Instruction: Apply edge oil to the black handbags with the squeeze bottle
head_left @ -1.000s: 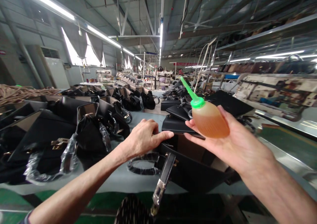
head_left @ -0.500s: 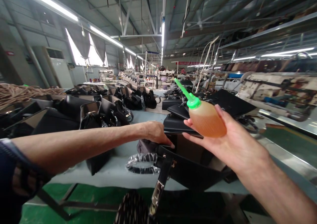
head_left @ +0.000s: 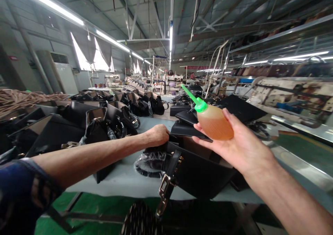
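My right hand (head_left: 241, 141) holds up a squeeze bottle (head_left: 215, 122) of orange liquid. Its green nozzle points up and to the left. Below it, a black handbag (head_left: 201, 174) lies open on the table, its beige lining showing. My left hand (head_left: 159, 136) is closed at the bag's upper left edge, fingers curled over it and partly hidden. A strap with a metal buckle (head_left: 164, 187) hangs from the bag past the table's front edge. The plastic-wrapped handle (head_left: 151, 164) rests to the left of the strap.
Several black handbags (head_left: 58, 129) crowd the left of the blue-grey table (head_left: 125, 184). Flat black bag pieces (head_left: 186, 125) are stacked behind the open bag. Bundled tan cords (head_left: 28, 101) lie at far left. A sewing machine (head_left: 293, 96) stands at right.
My left hand has drawn back from the bag's opening and curled onto its edge. The bag has tipped up slightly, its strap turned. The bottle has shifted slightly left.
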A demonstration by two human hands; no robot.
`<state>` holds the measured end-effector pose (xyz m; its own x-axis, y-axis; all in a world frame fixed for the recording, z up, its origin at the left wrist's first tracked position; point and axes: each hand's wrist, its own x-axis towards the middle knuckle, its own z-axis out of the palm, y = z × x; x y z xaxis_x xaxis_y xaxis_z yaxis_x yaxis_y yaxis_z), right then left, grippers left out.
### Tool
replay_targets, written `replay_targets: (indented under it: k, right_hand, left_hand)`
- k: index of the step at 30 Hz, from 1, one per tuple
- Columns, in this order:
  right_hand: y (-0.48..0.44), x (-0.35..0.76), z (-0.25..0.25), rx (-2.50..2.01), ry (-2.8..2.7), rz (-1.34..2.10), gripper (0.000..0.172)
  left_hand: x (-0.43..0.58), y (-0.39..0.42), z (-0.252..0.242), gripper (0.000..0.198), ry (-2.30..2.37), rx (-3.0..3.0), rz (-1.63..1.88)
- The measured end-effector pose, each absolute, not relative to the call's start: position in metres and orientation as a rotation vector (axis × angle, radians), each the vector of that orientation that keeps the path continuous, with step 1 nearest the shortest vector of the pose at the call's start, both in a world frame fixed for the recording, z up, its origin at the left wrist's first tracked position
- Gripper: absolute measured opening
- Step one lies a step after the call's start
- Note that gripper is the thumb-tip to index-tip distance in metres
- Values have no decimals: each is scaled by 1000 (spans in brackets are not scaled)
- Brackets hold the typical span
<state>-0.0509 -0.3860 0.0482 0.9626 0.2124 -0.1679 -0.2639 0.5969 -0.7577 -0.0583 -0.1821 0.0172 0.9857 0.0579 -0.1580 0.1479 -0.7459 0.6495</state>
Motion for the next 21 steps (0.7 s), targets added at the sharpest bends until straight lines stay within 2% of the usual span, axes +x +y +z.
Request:
replay_targets:
  k: [3,7,11,15,19,21]
  right_hand:
    - [-390,-52,47,-883,77,275,27]
    - [-395,-56,46,-899,108,258,23]
    - [-396,-57,46,-902,111,270,23]
    - [-396,-55,50,-872,125,257,23]
    - [-397,-55,51,-833,126,261,21]
    - [-396,-56,50,-825,136,262,22]
  left_hand:
    - [-48,-185,11,21,177,2337,-240]
    - [-39,-189,15,16,57,2150,-514]
    - [-34,-182,15,31,-25,1777,-804]
    - [-30,-168,-1,41,-51,1478,-710]
    - [-31,-156,-17,26,-85,1459,-644]
    - [-34,-154,-21,27,-134,1450,-641]
